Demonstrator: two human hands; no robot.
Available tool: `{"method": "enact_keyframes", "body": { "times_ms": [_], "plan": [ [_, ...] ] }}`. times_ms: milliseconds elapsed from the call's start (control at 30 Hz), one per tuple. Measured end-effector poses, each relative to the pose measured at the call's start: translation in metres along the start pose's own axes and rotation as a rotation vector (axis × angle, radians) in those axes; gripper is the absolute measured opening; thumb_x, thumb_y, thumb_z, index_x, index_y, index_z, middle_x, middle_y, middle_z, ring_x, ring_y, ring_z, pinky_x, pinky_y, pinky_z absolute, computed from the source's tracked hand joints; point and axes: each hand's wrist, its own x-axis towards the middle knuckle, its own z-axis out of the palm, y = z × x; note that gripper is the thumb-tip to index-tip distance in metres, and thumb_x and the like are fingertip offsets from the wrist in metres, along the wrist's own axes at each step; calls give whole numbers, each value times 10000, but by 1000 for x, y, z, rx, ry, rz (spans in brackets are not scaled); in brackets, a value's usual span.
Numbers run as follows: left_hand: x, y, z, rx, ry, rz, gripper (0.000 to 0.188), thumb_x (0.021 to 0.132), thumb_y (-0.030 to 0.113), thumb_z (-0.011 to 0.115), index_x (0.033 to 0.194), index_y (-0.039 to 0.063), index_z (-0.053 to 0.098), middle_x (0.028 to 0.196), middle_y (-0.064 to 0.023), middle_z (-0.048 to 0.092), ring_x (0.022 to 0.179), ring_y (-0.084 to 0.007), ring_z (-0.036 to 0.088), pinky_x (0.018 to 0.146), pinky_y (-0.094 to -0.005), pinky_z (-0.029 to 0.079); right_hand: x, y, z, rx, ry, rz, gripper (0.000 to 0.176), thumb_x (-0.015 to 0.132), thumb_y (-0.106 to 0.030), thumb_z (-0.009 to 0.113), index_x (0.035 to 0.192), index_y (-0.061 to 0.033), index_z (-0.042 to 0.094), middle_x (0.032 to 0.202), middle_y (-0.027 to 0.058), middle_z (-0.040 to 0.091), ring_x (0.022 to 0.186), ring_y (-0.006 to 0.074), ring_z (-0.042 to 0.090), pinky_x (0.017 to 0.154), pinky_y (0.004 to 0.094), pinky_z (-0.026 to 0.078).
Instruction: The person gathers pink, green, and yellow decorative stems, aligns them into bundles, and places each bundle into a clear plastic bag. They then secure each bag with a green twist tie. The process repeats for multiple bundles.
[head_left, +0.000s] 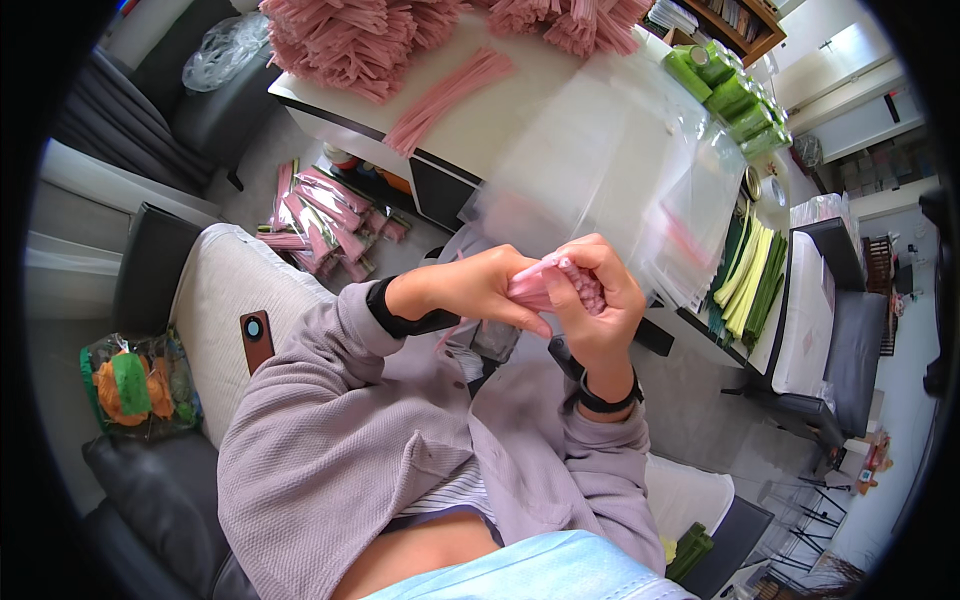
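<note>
A bundle of pink fuzzy stems (532, 289) is held between both hands in front of my chest. My left hand (480, 289) wraps round the bundle's side, its thumb stretched along the underside. My right hand (600, 300) grips the end of the same bundle, with thumb and fingers around the clustered tips. Beyond the hands lie clear plastic sleeves (600, 157) on the white table (536, 82). A loose bunch of pink stems (450, 97) lies near the table's left edge, below large piles of pink stems (345, 45).
Green wrapped rolls (731, 94) stand at the table's right, with tape rolls (772, 191) and yellow and green stems (746, 277) nearer. Packed pink bundles (322, 217) lie on the floor at left. A phone (257, 341) rests on the pale seat cover (217, 300).
</note>
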Motion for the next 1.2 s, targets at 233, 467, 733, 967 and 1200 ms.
{"method": "enact_keyframes", "body": {
  "times_ms": [233,467,733,967,1200],
  "plan": [
    [-23,-19,-73,73,520,-224,136,771,92,656,854,-8,614,722,20,584,698,-59,525,655,-239,443,40,11,-22,41,-178,432,414,779,-94,666,1164,-37,525,1014,53,588,760,69,523,645,200,459],
    [29,-72,-230,1014,715,-643,280,715,207,619,864,-29,636,792,-231,626,785,-346,630,649,-410,479,54,38,-3,-5,-305,560,280,845,-119,581,1115,-47,559,953,30,622,731,65,564,592,183,433],
    [41,-127,-326,1030,655,-1028,331,722,322,610,750,-5,656,726,-179,650,697,-297,649,646,-375,505,45,64,18,-66,-471,654,223,833,-140,618,1032,-38,602,867,6,613,702,60,551,606,190,428],
    [1,-179,-346,1050,520,-1012,267,662,254,661,732,-3,644,676,-152,638,628,-265,636,623,-362,501,49,73,26,2,-455,662,240,824,-181,628,1015,-38,607,797,31,624,637,83,506,595,237,433],
    [5,-152,-330,1030,861,-922,365,690,280,644,874,-34,631,880,-212,624,834,-340,607,741,-402,485,44,80,27,40,-484,694,227,835,-154,615,1027,-33,603,846,17,620,682,72,535,603,211,436]
  ]
}}
